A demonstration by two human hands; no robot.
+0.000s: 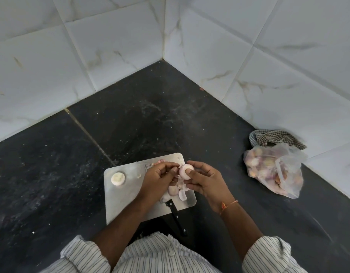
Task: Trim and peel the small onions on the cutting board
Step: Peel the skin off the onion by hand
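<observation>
Onion (185,171), held above the board (129,196): light, firm, probably slick where bared, its skin thin and brittle; best gripped across its cut ends. My right hand (204,181) clasps it, thumb on top; my left hand (158,177) pinches skin at its edge. Wrists angle inward.

Both hands over cutting board (129,196). Right hand (204,180) held a pale onion (185,171), thumb on it; left hand (160,177) pinched its skin. Knife (176,215) lay below. Plastic bag (274,170) sat well right.
</observation>
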